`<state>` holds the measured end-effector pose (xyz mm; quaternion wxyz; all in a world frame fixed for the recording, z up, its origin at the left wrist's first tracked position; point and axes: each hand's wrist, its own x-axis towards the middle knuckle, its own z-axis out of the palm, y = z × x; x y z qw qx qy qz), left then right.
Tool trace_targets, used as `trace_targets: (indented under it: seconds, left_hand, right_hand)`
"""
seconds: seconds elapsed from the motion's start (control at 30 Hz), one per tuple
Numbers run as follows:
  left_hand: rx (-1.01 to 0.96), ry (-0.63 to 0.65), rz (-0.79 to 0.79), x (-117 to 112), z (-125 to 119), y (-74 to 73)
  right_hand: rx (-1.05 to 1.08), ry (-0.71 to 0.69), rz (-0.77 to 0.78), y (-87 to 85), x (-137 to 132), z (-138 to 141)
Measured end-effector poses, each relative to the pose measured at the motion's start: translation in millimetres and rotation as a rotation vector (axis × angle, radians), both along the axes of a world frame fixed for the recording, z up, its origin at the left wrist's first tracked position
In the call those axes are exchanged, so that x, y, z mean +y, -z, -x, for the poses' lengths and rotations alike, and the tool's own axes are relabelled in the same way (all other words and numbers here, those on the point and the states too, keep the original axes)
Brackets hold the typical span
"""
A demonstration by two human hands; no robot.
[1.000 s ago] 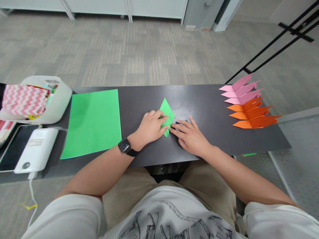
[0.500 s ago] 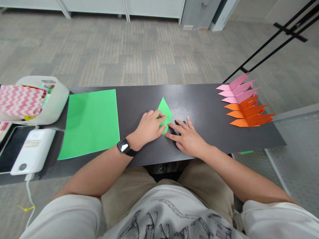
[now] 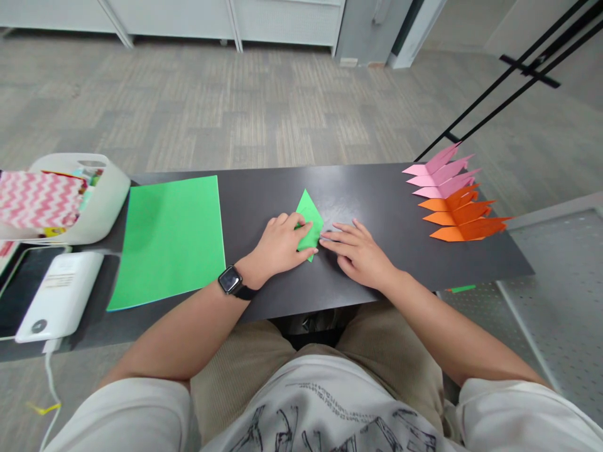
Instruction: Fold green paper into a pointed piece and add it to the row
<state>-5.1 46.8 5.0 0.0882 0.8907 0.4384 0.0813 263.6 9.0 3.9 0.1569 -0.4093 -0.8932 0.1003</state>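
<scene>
A small folded green paper [image 3: 308, 216], kite-shaped with its point away from me, lies in the middle of the dark table [image 3: 377, 194]. My left hand [image 3: 279, 245], with a black watch on the wrist, lies on the paper's lower left part with fingers curled down on it. My right hand [image 3: 358, 250] rests flat on the table just right of the paper, fingers stretched out and their tips touching the paper's right edge.
A large flat green sheet [image 3: 172, 235] lies to the left. Further left stand a white bin [image 3: 94, 201] with a pink zigzag cloth and a white device [image 3: 59, 295]. Folded pink pieces [image 3: 440, 176] and orange pieces [image 3: 459, 216] are stacked at the table's right end.
My right hand's fingertips have slid up along the paper's right edge from its lower tip. My left hand stays pressed on the paper.
</scene>
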Motion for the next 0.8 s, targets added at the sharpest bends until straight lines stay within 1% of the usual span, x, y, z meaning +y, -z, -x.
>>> trace_targets:
  seconds: [0.17,0.33,0.47,0.6,0.7,0.8]
  left_hand:
    - [0.008,-0.002,0.017,1.3,0.4,-0.7]
    - [0.011,0.004,0.029,2.5,-0.2,-2.2]
    - [0.005,0.004,0.038,3.0,-0.4,-1.2]
    - [0.005,0.006,0.029,3.7,-0.5,0.9]
    - [0.000,0.000,0.028,3.7,-0.5,0.7]
    - [0.002,-0.004,0.040,3.5,-0.6,-0.6]
  right_hand:
    - [-0.056,-0.036,0.023,5.1,3.8,7.9]
    - [-0.118,0.026,-0.007,5.1,16.0,3.2]
    - [-0.168,0.042,-0.039,4.6,26.8,1.8]
    - [-0.191,0.131,-0.076,3.3,32.9,5.6]
    - [-0.180,0.195,-0.109,1.1,32.5,8.8]
    - [-0.177,0.152,-0.136,1.4,28.4,11.4]
